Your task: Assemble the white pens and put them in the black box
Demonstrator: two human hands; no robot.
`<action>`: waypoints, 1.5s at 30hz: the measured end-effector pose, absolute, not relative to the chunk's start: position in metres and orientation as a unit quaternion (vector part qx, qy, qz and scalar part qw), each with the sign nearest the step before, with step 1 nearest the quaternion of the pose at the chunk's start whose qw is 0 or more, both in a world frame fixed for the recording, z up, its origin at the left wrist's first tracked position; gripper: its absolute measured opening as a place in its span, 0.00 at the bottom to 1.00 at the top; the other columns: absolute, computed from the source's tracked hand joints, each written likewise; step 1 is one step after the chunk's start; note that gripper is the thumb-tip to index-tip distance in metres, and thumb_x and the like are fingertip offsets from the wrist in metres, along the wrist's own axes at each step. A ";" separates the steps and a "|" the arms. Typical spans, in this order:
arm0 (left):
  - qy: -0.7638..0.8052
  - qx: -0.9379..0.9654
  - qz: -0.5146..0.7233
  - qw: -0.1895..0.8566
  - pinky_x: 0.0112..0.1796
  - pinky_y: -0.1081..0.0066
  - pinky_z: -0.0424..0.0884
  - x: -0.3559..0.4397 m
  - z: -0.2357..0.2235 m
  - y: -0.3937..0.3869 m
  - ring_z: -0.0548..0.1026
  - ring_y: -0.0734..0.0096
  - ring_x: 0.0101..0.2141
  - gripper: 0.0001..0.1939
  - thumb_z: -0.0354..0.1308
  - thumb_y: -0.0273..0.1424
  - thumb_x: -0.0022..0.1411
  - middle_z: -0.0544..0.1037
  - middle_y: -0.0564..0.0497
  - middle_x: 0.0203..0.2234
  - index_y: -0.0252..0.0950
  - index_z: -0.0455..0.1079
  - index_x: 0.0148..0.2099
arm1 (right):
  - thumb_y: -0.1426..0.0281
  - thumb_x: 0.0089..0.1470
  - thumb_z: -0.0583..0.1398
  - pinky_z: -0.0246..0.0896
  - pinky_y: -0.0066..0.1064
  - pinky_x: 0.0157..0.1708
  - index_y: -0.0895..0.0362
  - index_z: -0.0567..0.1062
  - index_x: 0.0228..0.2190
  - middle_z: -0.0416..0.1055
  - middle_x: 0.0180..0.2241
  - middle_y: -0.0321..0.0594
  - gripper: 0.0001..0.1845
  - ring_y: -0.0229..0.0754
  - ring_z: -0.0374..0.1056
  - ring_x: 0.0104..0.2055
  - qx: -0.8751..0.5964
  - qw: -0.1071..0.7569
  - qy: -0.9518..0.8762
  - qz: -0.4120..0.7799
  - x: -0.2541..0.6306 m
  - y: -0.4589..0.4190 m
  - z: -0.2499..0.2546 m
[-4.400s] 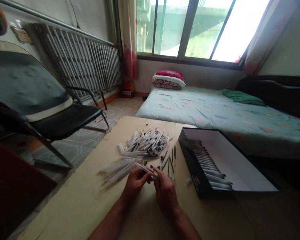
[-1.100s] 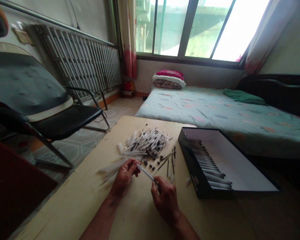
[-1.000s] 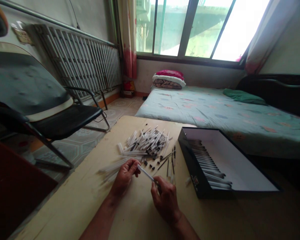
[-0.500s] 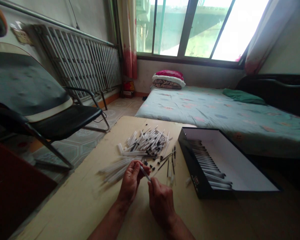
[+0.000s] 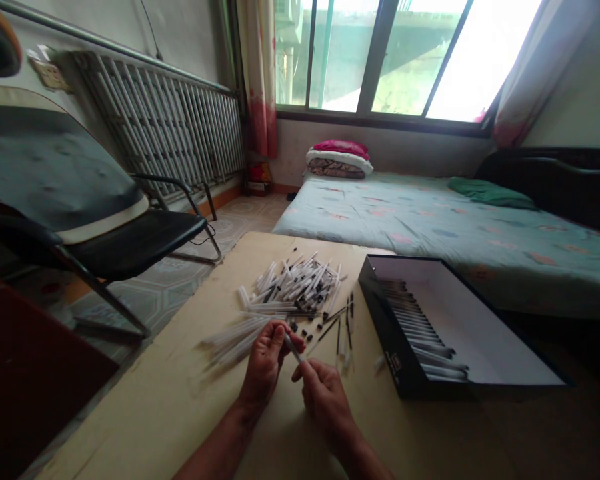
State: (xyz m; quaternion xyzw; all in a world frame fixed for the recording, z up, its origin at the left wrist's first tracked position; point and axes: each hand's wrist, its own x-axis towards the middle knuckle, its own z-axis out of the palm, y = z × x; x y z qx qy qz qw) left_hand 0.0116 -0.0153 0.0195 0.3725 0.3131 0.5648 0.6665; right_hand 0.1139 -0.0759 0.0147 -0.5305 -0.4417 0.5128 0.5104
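Above the pale table, my left hand is closed on one end of a pen. My right hand grips its other end between thumb and fingers. The pen slants down to the right; both its ends are hidden by fingers. Just beyond my hands lies a heap of white pen parts. Clear pen tubes are bunched left of my left hand. Small black plugs and thin dark refills are scattered to the right.
A black box with a white inside stands at the table's right and holds a row of pens. Behind the table is a bed. To the left stand a folding chair and a radiator.
The right hand's fingers have shifted slightly on the pen, the forefinger now loosened outward. Both hands keep hold of it. The whole view has moved a little.
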 end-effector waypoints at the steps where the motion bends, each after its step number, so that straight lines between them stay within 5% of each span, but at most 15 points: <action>1: 0.313 0.375 0.564 0.666 0.33 0.70 0.70 0.012 0.020 -0.015 0.75 0.72 0.25 0.09 0.55 0.36 0.58 0.77 0.52 0.22 0.35 0.63 0.35 | 0.54 0.52 0.54 0.37 0.22 0.14 0.58 0.68 0.22 0.47 0.11 0.24 0.20 0.29 0.41 0.13 -0.513 0.510 -0.402 0.561 0.113 -0.076 0.014; 6: 0.332 0.380 0.556 0.661 0.34 0.68 0.71 0.010 0.017 -0.016 0.76 0.70 0.26 0.09 0.55 0.37 0.58 0.78 0.52 0.23 0.36 0.63 0.35 | 0.52 0.49 0.55 0.34 0.22 0.12 0.58 0.68 0.23 0.45 0.10 0.22 0.21 0.28 0.37 0.12 -0.479 0.499 -0.364 0.624 0.115 -0.073 0.014; 12: 0.407 0.387 0.575 0.595 0.32 0.67 0.72 0.005 0.008 -0.011 0.77 0.67 0.28 0.21 0.54 0.43 0.57 0.79 0.47 0.28 0.34 0.63 0.47 | 0.58 0.56 0.51 0.44 0.22 0.19 0.60 0.74 0.26 0.53 0.16 0.29 0.21 0.31 0.51 0.19 -0.579 0.520 -0.503 0.376 0.131 -0.072 0.038; 18: 0.427 0.375 0.588 0.576 0.26 0.72 0.70 0.003 0.003 -0.006 0.74 0.72 0.21 0.20 0.55 0.43 0.56 0.78 0.50 0.22 0.33 0.63 0.44 | 0.59 0.58 0.47 0.54 0.24 0.22 0.58 0.69 0.42 0.62 0.18 0.31 0.20 0.35 0.60 0.20 -0.658 0.462 -0.547 0.233 0.216 -0.097 0.101; 21: 0.426 0.375 0.585 0.580 0.25 0.72 0.69 0.005 0.002 -0.004 0.73 0.72 0.21 0.19 0.56 0.43 0.55 0.78 0.50 0.22 0.33 0.64 0.43 | 0.59 0.56 0.49 0.60 0.27 0.30 0.56 0.68 0.42 0.72 0.26 0.37 0.18 0.39 0.69 0.29 -0.725 0.382 -0.561 0.116 0.285 -0.109 0.122; 26: 0.432 0.385 0.576 0.577 0.25 0.73 0.68 0.006 0.003 -0.003 0.73 0.73 0.22 0.18 0.56 0.42 0.55 0.78 0.51 0.22 0.34 0.64 0.43 | 0.62 0.49 0.54 0.58 0.29 0.31 0.52 0.75 0.30 0.75 0.28 0.40 0.12 0.43 0.70 0.31 -0.772 0.125 -0.622 0.039 0.370 -0.110 0.122; 32: 0.434 0.385 0.573 0.579 0.25 0.72 0.68 0.005 0.004 -0.003 0.73 0.71 0.22 0.19 0.58 0.42 0.53 0.77 0.51 0.22 0.34 0.64 0.42 | 0.72 0.40 0.56 0.55 0.27 0.30 0.54 0.77 0.22 0.74 0.25 0.38 0.09 0.41 0.68 0.30 -0.714 -0.011 -0.682 0.156 0.388 -0.089 0.099; 39: 0.437 0.380 0.575 0.578 0.25 0.71 0.68 0.005 0.006 -0.004 0.73 0.71 0.21 0.20 0.58 0.43 0.52 0.77 0.51 0.22 0.34 0.64 0.41 | 0.76 0.37 0.56 0.52 0.26 0.25 0.55 0.77 0.22 0.73 0.24 0.40 0.10 0.39 0.66 0.26 -0.725 0.028 -0.664 0.181 0.392 -0.077 0.080; 45: 0.438 0.383 0.578 0.572 0.25 0.71 0.68 0.006 0.004 -0.004 0.73 0.72 0.21 0.18 0.57 0.42 0.54 0.77 0.51 0.22 0.33 0.64 0.41 | 0.66 0.51 0.53 0.54 0.29 0.31 0.54 0.74 0.27 0.73 0.29 0.42 0.11 0.42 0.67 0.30 -0.741 0.182 -0.646 0.028 0.341 -0.077 0.114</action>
